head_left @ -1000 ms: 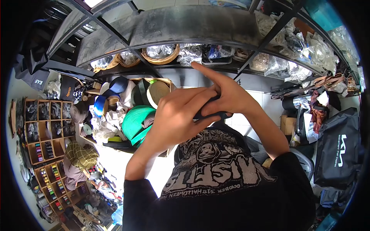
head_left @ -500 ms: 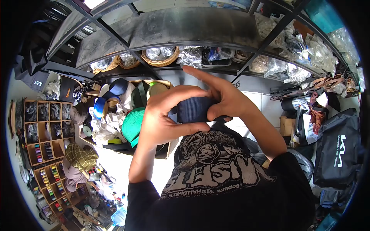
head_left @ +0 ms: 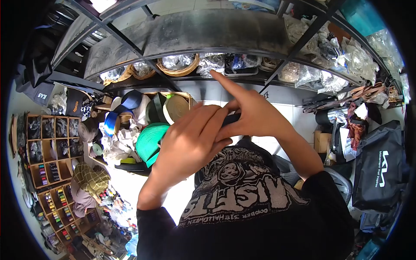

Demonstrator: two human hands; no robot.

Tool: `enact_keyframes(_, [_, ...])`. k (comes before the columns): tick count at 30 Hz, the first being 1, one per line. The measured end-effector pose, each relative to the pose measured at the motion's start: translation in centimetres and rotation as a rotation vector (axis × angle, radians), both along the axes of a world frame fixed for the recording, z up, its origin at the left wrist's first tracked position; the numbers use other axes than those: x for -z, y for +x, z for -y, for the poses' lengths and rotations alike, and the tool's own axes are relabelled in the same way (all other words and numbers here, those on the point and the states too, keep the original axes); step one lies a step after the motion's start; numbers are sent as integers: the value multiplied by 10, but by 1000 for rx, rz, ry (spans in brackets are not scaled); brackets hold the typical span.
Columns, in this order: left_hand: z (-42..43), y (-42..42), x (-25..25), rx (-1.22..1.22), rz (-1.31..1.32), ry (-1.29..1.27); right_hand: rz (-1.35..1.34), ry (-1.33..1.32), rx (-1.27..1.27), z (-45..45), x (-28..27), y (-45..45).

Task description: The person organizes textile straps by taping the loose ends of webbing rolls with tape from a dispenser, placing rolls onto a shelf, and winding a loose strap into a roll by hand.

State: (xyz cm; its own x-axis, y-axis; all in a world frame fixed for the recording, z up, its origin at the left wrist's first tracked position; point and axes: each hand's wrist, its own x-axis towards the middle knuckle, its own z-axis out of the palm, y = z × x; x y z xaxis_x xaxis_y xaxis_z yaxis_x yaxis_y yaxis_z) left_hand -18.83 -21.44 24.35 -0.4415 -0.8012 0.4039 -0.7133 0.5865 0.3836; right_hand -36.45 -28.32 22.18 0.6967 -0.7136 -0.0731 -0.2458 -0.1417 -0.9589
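A roll of dark navy webbing point(head_left: 231, 119) is between my two hands in front of my chest, mostly hidden by the fingers; only a dark strip of it shows. My left hand point(head_left: 187, 136) is closed over its left side, back of the hand up. My right hand point(head_left: 249, 113) grips the right side between thumb and fingers, with the index finger stretched out away from the roll. To the left, a large green webbing roll point(head_left: 151, 141) lies in a box beside my left hand, with a beige roll point(head_left: 176, 109) behind it.
Ahead stands a black metal rack point(head_left: 216, 32) with wicker baskets point(head_left: 178, 69) and plastic bags point(head_left: 355, 58) on it. A wooden cubby shelf point(head_left: 54, 162) with thread spools is at left. A black printed bag point(head_left: 377, 169) and a chair point(head_left: 286, 169) are at right.
My left hand has moved from gripping the roll's side with spread thumb and fingers to lying over it, fingers near my right hand. The roll's broad face is now covered.
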Motion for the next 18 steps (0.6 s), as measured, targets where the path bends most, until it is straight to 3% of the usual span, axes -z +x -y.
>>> enact_keyframes(3, [-3, 0, -1, -1, 15, -54, -64, -51, -4, -3, -9, -1])
enact_keyframes(6, [-5, 3, -4, -2, -14, -14, 46, -80, -41, 0, 3, -2])
enact_keyframes(12, [-8, 17, -9, 56, -302, 38, 275, 213, -81, 2, -3, -5])
enact_keyframes(18, [-1, 11, 6, 298, -736, 22, 615, 431, -213, -9, 3, 7])
